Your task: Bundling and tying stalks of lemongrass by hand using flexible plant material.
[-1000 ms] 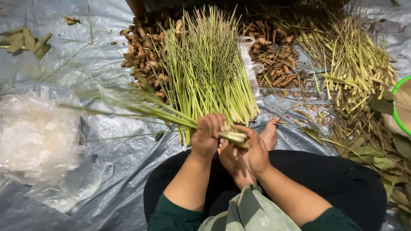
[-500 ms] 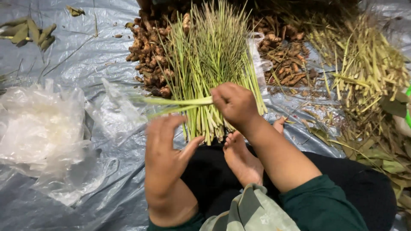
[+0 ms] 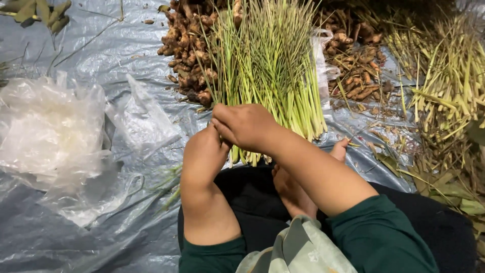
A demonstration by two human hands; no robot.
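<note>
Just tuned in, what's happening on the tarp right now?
A person sits on a grey tarp, both hands at the near end of a pile of green stalks. The right hand lies over the stalk ends and the left hand meets it from below. Whether either grips a stalk is hidden. Brown roots lie behind the pile, clear plastic bags to the left, and trimmed stalks to the right.
</note>
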